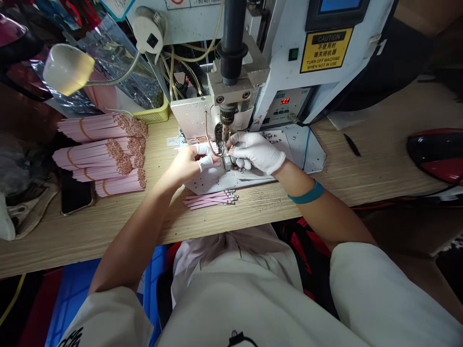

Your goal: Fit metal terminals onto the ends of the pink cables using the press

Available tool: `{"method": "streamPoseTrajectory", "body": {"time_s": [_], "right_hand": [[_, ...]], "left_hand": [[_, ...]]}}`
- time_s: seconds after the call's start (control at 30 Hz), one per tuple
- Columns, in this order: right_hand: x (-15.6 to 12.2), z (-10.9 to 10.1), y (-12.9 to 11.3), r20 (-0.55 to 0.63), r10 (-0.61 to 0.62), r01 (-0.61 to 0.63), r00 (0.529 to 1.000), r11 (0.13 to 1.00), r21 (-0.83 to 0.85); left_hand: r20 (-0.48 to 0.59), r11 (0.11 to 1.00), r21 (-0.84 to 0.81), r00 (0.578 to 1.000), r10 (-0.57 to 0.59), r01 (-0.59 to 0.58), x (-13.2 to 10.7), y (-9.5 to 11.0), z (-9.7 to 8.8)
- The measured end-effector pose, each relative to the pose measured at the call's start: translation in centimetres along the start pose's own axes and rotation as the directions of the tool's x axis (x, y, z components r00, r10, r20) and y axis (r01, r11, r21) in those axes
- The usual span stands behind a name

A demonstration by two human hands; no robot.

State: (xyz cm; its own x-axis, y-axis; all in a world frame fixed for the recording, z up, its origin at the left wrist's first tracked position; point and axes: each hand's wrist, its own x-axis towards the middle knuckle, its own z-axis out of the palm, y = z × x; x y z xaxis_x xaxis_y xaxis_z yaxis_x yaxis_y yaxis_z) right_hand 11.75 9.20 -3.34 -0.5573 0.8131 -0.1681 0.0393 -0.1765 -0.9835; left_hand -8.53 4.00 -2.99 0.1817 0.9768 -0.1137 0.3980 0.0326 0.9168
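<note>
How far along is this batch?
Looks done: the small pile of pink wires with metal-tipped ends. In hand: the left hand and gloved right hand are at work under the machine head. Looks left: the banded bundles with bare copper ends.

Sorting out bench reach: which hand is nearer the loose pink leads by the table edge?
Left hand, just beyond the pink leads; right hand, farther away, off to their right.

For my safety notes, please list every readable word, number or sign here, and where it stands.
Yellow label on machine: "CAUTION", "不使用时 请关闭机器", "TURN OFF MACHINE WHEN NOT IN USE".
Top white label: "DO NOT", rest cut off.
Red display: digits too blurred.
Sleeve print: unreadable.
</note>
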Motion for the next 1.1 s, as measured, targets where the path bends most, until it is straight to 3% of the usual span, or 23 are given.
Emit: {"method": "streamPoseTrajectory", "body": {"time_s": [0.23,0.63,1.1], "right_hand": [[0.34,-0.03,0.02,0.006,0.026,-0.026,1.000,1.000,-0.015],[0.29,0.04,0.00,0.002,0.024,-0.024,1.000,1.000,-0.004],[0.21,0.14,-0.14,-0.017,0.013,-0.013,1.000,0.999,-0.034]], "left_hand": [[-0.025,0.998,0.042,0.999,-0.039,0.040,0.24,-0.04,0.26],[-0.029,0.998,-0.061,1.000,-0.002,0.000,0.76,-0.34,0.63],[-0.090,0.999,0.006,0.995,-0.042,0.043,0.97,0.12,0.49]]}}
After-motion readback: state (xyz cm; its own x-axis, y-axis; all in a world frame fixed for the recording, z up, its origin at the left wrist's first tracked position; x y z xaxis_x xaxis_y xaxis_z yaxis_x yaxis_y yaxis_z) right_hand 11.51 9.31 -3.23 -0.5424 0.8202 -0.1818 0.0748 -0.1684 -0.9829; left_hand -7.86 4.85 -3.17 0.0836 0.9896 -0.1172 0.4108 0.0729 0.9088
